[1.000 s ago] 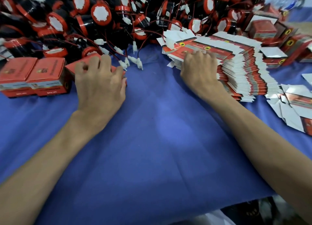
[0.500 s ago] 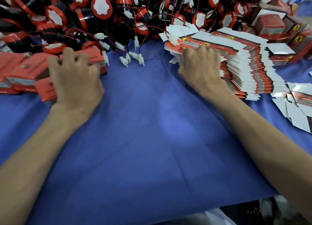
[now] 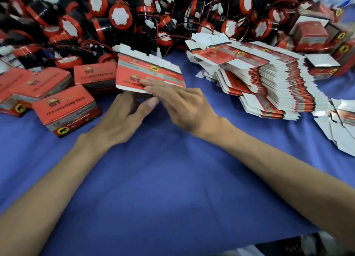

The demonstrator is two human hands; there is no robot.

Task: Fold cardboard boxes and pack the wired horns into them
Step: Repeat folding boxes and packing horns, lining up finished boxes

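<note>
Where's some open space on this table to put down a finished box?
Bare blue cloth between your forearms, toward the near edge; also a narrow strip between the held flat carton and the carton stack. Crowded: horn pile behind, packed boxes left.

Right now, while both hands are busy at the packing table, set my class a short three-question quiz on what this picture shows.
1. True or false: the left hand is gripping a horn.
2. Pick one: the tall stack of flat boxes lies A) left of both hands, B) right of both hands, C) under the finished boxes.
3. Fill in: the right hand lays its fingers on a flat ____.

Key: 1 false; 2 B; 3 box.
</note>
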